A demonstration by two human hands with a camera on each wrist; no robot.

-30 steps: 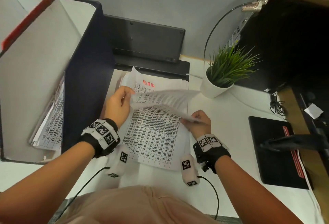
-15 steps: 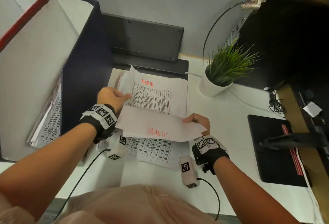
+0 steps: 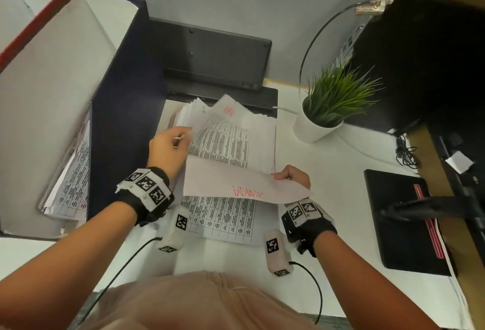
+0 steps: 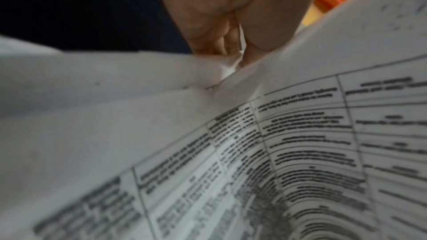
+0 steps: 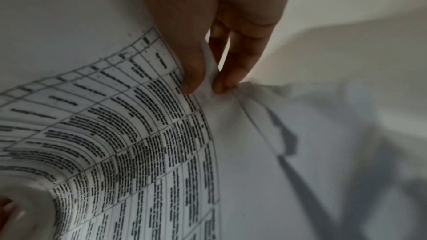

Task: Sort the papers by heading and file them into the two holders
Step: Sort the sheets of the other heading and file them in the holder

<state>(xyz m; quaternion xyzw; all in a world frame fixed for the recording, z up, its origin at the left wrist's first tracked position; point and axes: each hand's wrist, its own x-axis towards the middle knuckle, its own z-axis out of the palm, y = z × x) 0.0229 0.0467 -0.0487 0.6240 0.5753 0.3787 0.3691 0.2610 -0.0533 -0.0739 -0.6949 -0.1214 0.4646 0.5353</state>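
1. Papers in a stack lie on my white desk, long axis running away from me toward the partition, red heading at the far end, printed tables face up.
2. Holders: the navy holder stands just left of the stack with table-printed sheets leaning inside; the red-edged holder stands beyond it, further left.
3. One sheet I hold above the near half of the stack, folded back so its blank side faces up, long edge running left to right; its red heading reads upside down to me, near my right wrist.
4. My left hand pinches a paper edge between thumb and fingers; I think it is the stack's top sheet, but the wrist view is blurred.
5. My right hand pinches the folded sheet's right edge, thumb and fingertips closed on it.
6. Beside the stack on the right stands a potted plant.
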